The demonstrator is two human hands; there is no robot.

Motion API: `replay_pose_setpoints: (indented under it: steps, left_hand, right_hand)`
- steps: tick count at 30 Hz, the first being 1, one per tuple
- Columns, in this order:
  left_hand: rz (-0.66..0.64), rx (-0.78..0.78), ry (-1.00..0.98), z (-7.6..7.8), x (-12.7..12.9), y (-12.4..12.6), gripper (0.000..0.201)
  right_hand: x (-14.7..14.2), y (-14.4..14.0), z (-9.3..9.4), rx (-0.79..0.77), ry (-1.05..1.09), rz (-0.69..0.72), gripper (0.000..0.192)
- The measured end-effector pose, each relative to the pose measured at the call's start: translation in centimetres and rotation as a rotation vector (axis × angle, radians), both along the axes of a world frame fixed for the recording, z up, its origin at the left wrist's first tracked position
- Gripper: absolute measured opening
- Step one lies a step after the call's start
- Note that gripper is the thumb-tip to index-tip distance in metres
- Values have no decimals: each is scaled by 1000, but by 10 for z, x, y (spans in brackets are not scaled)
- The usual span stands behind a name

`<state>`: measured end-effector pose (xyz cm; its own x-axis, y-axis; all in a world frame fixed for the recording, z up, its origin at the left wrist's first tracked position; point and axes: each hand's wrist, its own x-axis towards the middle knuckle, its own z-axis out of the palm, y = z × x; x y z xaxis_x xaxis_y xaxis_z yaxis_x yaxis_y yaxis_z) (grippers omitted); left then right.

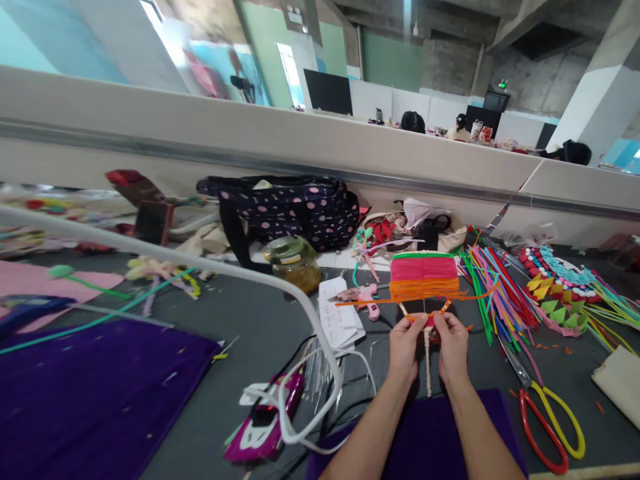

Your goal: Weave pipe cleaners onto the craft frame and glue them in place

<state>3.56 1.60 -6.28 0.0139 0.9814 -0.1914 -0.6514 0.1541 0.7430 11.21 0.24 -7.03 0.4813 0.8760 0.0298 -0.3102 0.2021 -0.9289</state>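
My left hand (pixel 406 341) and my right hand (pixel 453 341) sit side by side over the grey table, both pinching the lower edge of a small woven panel (pixel 424 277) made of pipe cleaners. The panel has a green top row, a pink band and an orange band below it. An orange pipe cleaner (pixel 370 301) runs out sideways to the left from the orange band. Pale rib sticks fan down from the panel toward my fingers, and one rib (pixel 428 363) hangs down between my wrists.
A heap of coloured pipe cleaners (pixel 493 283) lies to the right, with red-and-yellow scissors (pixel 547 417) nearer me. A pink glue gun (pixel 361 297), a glass jar (pixel 295 261), a dotted black bag (pixel 295 207), purple felt (pixel 90 393) and a white cable (pixel 280 283) lie left.
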Motion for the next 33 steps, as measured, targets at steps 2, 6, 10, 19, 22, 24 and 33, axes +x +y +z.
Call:
replay_pose_setpoints:
  steps: [2,6,10,19,22,24,33]
  left_hand:
    - [14,10,17,-1,-1,2,21]
    - [6,3,13,0,-3,3,23]
    - [-27,-18,7,4,-2,2,23]
    - [-65,-33,-22,0,-1,3,29]
    - [-48,-28,8,0,0,4,29]
    - [-41,-14,30,0,0,4,29]
    - [-24,46,100,3,-1,2,26]
  right_hand:
    - [1,0,1,-18,10,32,29]
    - [2,0,3,-58,73,47,35]
    - [5,1,1,-35,74,12,31]
    - [9,5,-5,-23,11,-56,31]
    - [8,4,-1,-25,9,-30,31]
    - [8,3,1,-16,-11,-29,31]
    - [11,4,-5,-9,-115,-129,30]
